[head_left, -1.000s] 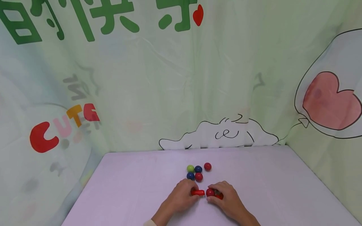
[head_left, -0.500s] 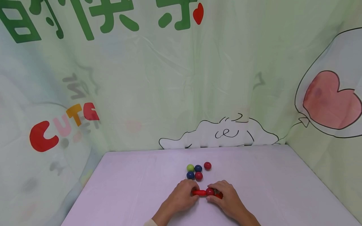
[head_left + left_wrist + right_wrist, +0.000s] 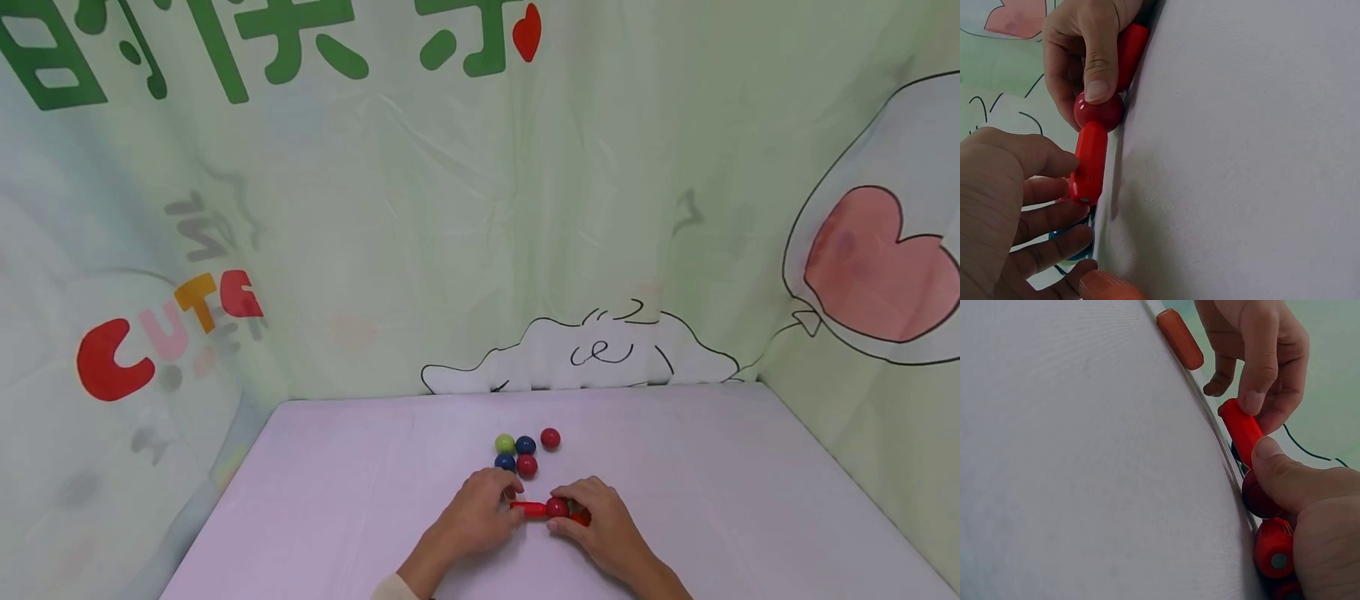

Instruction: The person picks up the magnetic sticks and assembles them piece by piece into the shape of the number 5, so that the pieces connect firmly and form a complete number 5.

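In the head view my right hand [image 3: 596, 521] pinches a dark red ball [image 3: 557, 508] between thumb and fingers. One end of a short red rod [image 3: 1090, 164] meets this ball, and the rod points left toward my left hand [image 3: 480, 512]. The left hand's fingers are loosely spread, and its thumb tip is right at the rod's side in the left wrist view. Another red rod [image 3: 1132, 56] lies beneath the right hand, beyond the ball. A red piece with a grey disc on its end [image 3: 1274, 547] shows beside the right hand in the right wrist view.
Behind the hands lie a green ball [image 3: 505, 444], two blue balls, one farther back [image 3: 526, 447], and two red balls, one at the right [image 3: 551, 438]. An orange-red rod [image 3: 1180, 339] lies past the left hand. A printed curtain [image 3: 465, 208] stands behind the table [image 3: 337, 467].
The left hand brought the red rod rightward until its end met the red ball. Its fingers have since loosened and drawn slightly left. The right hand has stayed in place with the ball.
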The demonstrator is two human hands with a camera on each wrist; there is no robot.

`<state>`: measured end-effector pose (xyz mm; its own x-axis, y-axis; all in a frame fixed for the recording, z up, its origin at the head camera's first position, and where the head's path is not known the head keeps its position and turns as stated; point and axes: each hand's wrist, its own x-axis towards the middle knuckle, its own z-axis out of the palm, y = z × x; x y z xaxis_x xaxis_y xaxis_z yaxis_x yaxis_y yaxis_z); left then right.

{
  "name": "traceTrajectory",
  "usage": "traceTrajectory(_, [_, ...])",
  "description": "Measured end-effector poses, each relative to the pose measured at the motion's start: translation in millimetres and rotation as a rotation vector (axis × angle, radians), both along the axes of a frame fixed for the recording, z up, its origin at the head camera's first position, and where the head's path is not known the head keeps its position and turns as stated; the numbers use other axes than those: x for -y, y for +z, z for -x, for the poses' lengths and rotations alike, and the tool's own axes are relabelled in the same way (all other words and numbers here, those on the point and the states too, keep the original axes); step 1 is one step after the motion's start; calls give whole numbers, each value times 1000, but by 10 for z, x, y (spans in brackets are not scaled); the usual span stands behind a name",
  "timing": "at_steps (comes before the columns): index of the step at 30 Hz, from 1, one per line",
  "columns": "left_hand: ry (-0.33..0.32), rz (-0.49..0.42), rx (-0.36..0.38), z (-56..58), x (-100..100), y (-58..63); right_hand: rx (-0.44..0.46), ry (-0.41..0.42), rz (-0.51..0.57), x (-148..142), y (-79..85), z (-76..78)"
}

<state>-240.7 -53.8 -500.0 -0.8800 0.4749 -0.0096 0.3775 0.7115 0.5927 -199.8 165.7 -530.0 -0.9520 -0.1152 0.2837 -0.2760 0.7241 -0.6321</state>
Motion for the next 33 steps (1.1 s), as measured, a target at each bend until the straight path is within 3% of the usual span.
traceTrajectory(9, [32, -20, -30, 84, 27, 108, 0, 3, -5, -8, -4, 17])
traceTrajectory(19, [42, 79, -256, 260, -42, 221, -20, 18, -9, -1, -24, 19])
traceTrajectory(25, [-5, 142, -286, 337, -98, 228, -9, 7, -7, 9, -19, 17])
traceTrajectory(33, [-70, 215, -348, 409, -187, 134, -23, 19, 3, -3, -18, 17])
